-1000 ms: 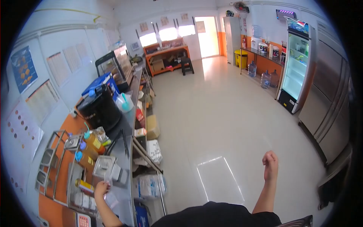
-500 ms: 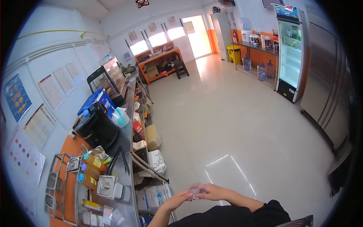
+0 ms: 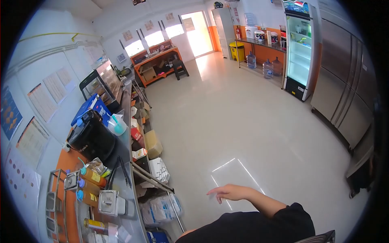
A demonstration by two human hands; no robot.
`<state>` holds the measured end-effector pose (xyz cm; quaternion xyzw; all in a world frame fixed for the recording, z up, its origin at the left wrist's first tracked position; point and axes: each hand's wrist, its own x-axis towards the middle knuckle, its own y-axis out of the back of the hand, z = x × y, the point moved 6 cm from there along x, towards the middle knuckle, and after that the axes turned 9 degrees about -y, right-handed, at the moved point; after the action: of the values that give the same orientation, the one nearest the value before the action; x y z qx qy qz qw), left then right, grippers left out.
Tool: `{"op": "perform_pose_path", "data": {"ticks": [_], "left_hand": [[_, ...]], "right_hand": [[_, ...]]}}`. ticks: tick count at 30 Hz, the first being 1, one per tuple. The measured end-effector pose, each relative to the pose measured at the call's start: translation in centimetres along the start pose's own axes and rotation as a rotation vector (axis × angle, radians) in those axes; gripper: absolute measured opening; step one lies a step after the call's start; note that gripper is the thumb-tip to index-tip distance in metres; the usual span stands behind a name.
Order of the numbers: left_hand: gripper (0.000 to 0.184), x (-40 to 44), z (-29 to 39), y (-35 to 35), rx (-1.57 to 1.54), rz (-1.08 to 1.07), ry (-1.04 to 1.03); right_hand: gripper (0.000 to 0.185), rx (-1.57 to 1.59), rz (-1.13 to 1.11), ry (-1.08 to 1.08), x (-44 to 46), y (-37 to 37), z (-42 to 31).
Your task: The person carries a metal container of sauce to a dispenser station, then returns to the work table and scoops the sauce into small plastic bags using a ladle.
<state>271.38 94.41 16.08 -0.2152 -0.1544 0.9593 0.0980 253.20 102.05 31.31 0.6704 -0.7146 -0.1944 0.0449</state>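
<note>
My right hand (image 3: 229,192) reaches out over the tiled floor at the lower middle of the view. It is open, the index finger stretched toward the left and the other fingers loosely bent. I see nothing held in it. My left hand is out of sight; only a sliver of that arm shows beside my dark shirt. Nearest on the left is a steel counter (image 3: 129,208). On it stand a lidded steel container (image 3: 108,202), sauce bottles (image 3: 92,176) with coloured caps, tongs (image 3: 123,171), a yellow-labelled can (image 3: 95,225) and a black rice cooker (image 3: 92,137).
Plastic-wrapped packs (image 3: 161,208) and boxes fill the shelf under the counter. A glass-door fridge (image 3: 299,52) and a steel refrigerator (image 3: 344,77) line the right side. An orange shelf unit (image 3: 156,60) and a black stool (image 3: 179,69) stand at the back, near a bright doorway (image 3: 197,34).
My hands were together around something clear; now they have parted. The left has dropped out of view, and the right's fingers are extended. The view has shifted slightly right.
</note>
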Motion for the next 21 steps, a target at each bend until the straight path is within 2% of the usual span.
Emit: {"op": "perform_pose_path", "data": {"ticks": [1, 3, 7, 9, 10, 12, 13, 16, 18, 20, 21], "left_hand": [[0.065, -0.3, -1.3, 1.3, -0.031, 0.062, 0.011], [0.065, -1.0, -3.1, 3.0, -0.081, 0.135, 0.02], [0.065, -1.8, -1.8, 3.4, -0.125, 0.171, -0.009], [0.058, -2.5, 5.4, 1.2, -0.383, 0.033, -0.531], [0.058, -2.5, 5.8, 0.9, -0.385, 0.034, -0.53], [0.046, -2.7, 6.7, 1.8, -0.127, 0.337, -0.631], [0.046, -2.7, 6.1, 1.9, -0.125, 0.334, -0.637], [0.029, -3.5, 4.2, 2.7, -0.313, 0.496, -0.572], [0.031, -4.3, 3.4, 3.2, -0.249, 0.535, -0.55], [0.032, -5.4, 3.7, 2.8, -0.198, 0.573, -0.54], [0.034, -6.2, 4.6, 2.3, -0.139, 0.526, -0.504]], "right_hand": [[0.039, 0.001, -0.002, -0.005, 0.2, -0.9, -0.4], [0.044, -0.114, -0.229, -0.192, 0.6, -3.8, -0.1], [0.045, -0.078, -0.24, -0.168, 1.2, -7.6, 0.3], [0.044, -0.051, -0.21, -0.109, 1.6, -8.6, 0.7], [0.041, -0.022, -0.183, -0.137, 1.8, -9.0, 1.1], [0.039, -0.005, -0.149, -0.161, 1.8, -9.2, 1.0], [0.036, -0.02, -0.097, -0.184, 1.5, -9.1, 0.8], [0.027, -0.033, -0.004, -0.237, 0.8, -9.2, -1.0], [0.023, -0.026, 0.03, -0.284, 0.0, -10.1, -1.3], [0.018, -0.111, -0.01, -0.099, -0.8, -11.4, -1.9], [0.018, -0.119, -0.011, -0.112, -1.2, -11.8, -2.0]]}}
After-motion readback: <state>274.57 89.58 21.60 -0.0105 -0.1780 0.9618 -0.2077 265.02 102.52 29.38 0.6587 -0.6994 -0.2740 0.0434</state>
